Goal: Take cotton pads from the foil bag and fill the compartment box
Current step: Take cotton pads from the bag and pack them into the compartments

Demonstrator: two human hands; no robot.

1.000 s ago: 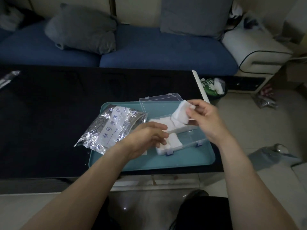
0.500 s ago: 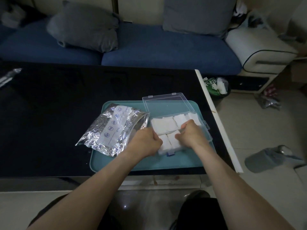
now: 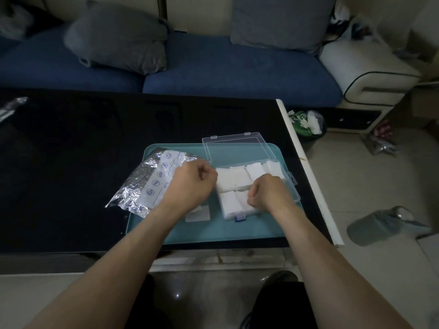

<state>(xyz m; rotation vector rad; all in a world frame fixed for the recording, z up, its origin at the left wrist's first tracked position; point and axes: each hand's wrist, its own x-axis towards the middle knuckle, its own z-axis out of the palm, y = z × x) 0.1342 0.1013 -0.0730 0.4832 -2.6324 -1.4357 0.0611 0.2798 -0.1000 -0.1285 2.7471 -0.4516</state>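
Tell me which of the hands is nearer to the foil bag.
Left. The left hand lies against the foil bag at its right edge, overlapping it in the view. The right hand is apart from it, over the compartment box.

Crinkled shiny foil bag [image 3: 147, 184], clear plastic box [image 3: 240, 150], glossy black table [image 3: 83, 150]

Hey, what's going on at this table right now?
A person is packing white cotton pads into a clear compartment box on a teal tray. The box's lid lies open behind it, and most visible compartments hold pads. Both fists are curled: the right hand presses down over the box's near compartments, the left hand sits at its left edge beside the foil bag. One loose pad lies on the tray.
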